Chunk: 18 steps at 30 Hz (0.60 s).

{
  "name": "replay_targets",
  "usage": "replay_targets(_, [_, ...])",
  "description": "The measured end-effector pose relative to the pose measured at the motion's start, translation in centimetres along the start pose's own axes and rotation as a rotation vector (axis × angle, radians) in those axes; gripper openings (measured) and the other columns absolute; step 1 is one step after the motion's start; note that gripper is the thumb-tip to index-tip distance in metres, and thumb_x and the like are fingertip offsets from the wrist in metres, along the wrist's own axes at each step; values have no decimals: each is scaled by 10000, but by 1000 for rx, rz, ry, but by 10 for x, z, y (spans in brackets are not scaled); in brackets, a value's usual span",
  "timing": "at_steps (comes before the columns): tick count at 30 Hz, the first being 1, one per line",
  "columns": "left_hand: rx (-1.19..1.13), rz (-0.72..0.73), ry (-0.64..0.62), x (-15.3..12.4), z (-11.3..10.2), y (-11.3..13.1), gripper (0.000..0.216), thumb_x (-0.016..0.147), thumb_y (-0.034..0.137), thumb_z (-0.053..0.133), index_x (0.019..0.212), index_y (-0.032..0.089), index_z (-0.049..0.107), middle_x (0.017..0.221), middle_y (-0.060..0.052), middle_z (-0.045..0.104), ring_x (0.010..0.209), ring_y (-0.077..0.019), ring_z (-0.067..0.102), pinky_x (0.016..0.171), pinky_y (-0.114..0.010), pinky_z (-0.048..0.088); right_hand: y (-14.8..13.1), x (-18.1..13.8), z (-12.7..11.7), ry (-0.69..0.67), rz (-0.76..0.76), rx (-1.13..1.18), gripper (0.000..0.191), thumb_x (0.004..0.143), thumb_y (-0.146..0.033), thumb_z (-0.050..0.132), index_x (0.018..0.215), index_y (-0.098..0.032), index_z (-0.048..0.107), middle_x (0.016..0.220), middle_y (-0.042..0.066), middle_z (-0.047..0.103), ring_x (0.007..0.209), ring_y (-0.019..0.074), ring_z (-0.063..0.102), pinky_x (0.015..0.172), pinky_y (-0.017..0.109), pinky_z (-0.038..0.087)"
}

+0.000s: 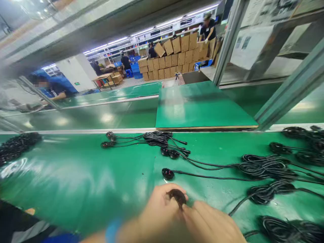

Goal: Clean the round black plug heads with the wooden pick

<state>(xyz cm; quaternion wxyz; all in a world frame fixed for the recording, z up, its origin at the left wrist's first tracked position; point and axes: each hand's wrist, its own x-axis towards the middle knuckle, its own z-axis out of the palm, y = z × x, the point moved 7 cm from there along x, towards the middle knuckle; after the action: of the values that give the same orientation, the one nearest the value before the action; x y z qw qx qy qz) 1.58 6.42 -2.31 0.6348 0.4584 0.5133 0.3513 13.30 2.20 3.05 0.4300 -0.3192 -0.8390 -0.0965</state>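
Black round plug, black cable coils, green table, brown cartons

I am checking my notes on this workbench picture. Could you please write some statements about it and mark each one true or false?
1. The left hand and the right hand meet at a small dark round part. True.
2. The cables on the green bench are white. False: they are black.
3. Stacked cardboard boxes stand in the background. True.
4. The left wrist wears a red band. False: the band is blue.
5. A round plug with its cable lies on the bench beyond the hands. True.
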Motion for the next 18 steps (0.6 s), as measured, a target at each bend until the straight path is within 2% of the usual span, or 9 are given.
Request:
replay_targets(4, [29,-25,1,0,-4,-3,410,757,243,560,1135,106,640,916,-93,703,564,-120,572,600,-290,499,0,-2,-4,18,-5,-47,406,1092,-175,275,884,-148,623,649,4,543,565,157,534,545,300,364])
replay_targets(8, [38,-28,-33,-3,-4,-3,474,821,282,572,1262,113,599,733,-27,643,645,-135,607,692,-287,506,2,-1,-4,-87,-18,-80,401,1093,-184,280,883,-159,620,664,3,528,566,145,531,537,284,363])
replay_targets(14, [17,-4,-74,-3,-3,-1,412,850,342,587,1174,89,614,698,-32,634,633,-134,604,676,-278,504,3,-1,-5,-203,-39,-52,351,1083,-167,307,942,-151,628,697,13,531,593,156,536,545,285,371])
replay_targets(18, [26,-19,-49,0,-2,-2,328,803,298,597,1053,89,640,642,-19,612,561,-125,576,601,-259,493,3,4,-6,-186,-16,-30,398,1081,-177,268,898,-159,621,668,9,494,543,134,494,493,269,338])
